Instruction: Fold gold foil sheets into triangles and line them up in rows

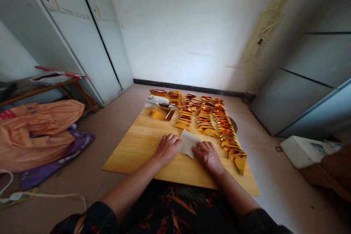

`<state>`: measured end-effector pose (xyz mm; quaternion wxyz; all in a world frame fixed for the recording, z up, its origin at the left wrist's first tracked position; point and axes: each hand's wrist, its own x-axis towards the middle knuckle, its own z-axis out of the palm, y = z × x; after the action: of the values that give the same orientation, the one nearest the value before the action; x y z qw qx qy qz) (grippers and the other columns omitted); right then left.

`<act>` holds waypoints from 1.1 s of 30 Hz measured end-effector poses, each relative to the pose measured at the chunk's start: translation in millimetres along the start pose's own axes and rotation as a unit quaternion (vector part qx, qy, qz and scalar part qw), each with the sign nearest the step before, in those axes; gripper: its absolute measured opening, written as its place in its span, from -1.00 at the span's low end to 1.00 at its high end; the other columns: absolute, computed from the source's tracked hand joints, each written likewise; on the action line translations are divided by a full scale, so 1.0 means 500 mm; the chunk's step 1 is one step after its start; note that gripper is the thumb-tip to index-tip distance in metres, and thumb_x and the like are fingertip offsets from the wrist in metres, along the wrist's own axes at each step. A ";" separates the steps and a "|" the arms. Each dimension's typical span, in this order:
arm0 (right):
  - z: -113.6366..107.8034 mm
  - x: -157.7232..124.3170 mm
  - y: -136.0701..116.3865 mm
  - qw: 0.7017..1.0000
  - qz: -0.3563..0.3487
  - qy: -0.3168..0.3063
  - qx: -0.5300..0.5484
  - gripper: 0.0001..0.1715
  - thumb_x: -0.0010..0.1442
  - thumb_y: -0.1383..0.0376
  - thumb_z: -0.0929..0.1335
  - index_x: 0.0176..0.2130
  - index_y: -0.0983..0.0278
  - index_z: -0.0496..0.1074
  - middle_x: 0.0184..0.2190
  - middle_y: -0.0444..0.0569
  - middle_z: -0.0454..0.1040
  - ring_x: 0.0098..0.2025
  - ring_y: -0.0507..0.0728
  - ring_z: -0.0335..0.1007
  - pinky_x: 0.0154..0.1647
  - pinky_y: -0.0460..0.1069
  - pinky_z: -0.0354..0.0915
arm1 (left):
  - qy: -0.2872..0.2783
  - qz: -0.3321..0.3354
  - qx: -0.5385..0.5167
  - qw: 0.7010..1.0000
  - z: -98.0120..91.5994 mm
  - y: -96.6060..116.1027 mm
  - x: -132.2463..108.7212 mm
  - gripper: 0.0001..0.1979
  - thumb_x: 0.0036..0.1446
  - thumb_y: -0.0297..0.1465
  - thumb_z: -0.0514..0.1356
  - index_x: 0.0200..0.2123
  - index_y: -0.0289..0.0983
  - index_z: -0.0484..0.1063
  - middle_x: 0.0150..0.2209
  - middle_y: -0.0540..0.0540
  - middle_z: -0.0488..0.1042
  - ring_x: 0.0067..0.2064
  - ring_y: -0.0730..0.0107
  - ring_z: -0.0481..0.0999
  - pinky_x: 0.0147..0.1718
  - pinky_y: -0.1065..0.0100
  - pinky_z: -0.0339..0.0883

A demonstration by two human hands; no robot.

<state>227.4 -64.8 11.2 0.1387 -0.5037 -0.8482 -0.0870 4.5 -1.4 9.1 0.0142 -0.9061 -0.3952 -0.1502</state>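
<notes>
A small whitish sheet of paper (188, 144) lies slightly bent on the wooden board, between my two hands. My left hand (168, 148) has its fingers curled at the sheet's left edge. At the right edge, my right hand (208, 156) grips the paper with bent fingers. Just beyond and to the right stand rows of folded gold foil paper pieces (206, 117), nested one against another. A flat stack of gold foil sheets (158, 113) rests toward the far left of the board. The undersides of my fingertips are hidden.
The wooden board (137, 142) sits low before me. More gold paper (174, 98) and a white packet (157, 99) lie at its far edge. Orange cloth or bagging (41, 128) and a purple bag (63, 161) lie on the left floor; a white box (304, 151) stands right.
</notes>
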 end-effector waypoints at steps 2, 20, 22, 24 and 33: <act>-0.004 0.000 -0.003 1.000 -0.001 -0.018 0.009 -0.76 0.30 0.32 0.25 -0.08 0.15 0.44 -0.25 -0.03 0.43 -0.17 0.12 0.22 -0.10 0.02 0.07 | -0.002 -0.005 -0.024 1.000 0.002 -0.005 0.004 -0.66 0.11 -0.58 0.08 -0.09 -0.17 0.46 -0.14 -0.10 0.47 -0.10 0.24 0.34 -0.17 0.23 0.23; -0.008 0.004 0.001 0.993 0.069 -0.040 0.089 -0.68 0.20 0.44 0.27 -0.13 0.13 0.49 -0.17 -0.04 0.46 -0.13 0.10 0.25 -0.11 -0.02 0.08 | 0.021 -0.047 -0.232 0.971 0.032 -0.050 0.005 -0.74 0.02 -0.59 0.13 -0.31 -0.22 0.57 -0.34 -0.04 0.54 -0.25 0.39 0.48 -0.21 0.40 0.34; -0.008 0.003 -0.003 0.994 0.068 -0.042 0.077 -0.70 0.21 0.42 0.28 -0.14 0.14 0.48 -0.18 -0.04 0.45 -0.12 0.11 0.24 -0.11 -0.01 0.08 | 0.038 -0.056 -0.224 0.972 0.031 -0.045 0.006 -0.75 0.03 -0.59 0.12 -0.33 -0.23 0.56 -0.36 -0.04 0.54 -0.26 0.41 0.47 -0.23 0.41 0.34; -0.011 0.003 -0.009 0.995 0.067 -0.046 0.059 -0.74 0.23 0.39 0.27 -0.14 0.15 0.48 -0.20 -0.03 0.45 -0.12 0.11 0.23 -0.12 -0.01 0.07 | 0.055 -0.047 -0.218 0.973 0.030 -0.041 0.005 -0.75 0.03 -0.60 0.11 -0.33 -0.23 0.54 -0.36 -0.03 0.53 -0.26 0.41 0.47 -0.23 0.41 0.34; -0.024 0.006 -0.017 0.996 0.058 -0.060 0.025 -0.77 0.27 0.34 0.26 -0.13 0.16 0.46 -0.24 -0.03 0.42 -0.14 0.11 0.21 -0.15 -0.01 0.06 | 0.069 0.016 -0.152 0.986 0.020 -0.047 0.003 -0.79 0.05 -0.61 0.11 -0.40 -0.24 0.49 -0.42 -0.03 0.47 -0.30 0.40 0.43 -0.27 0.41 0.30</act>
<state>220.2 -69.7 23.5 0.1043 -0.5528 -0.8263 -0.0274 -8.7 17.2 -2.4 -0.0943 -0.8914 -0.3512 -0.2705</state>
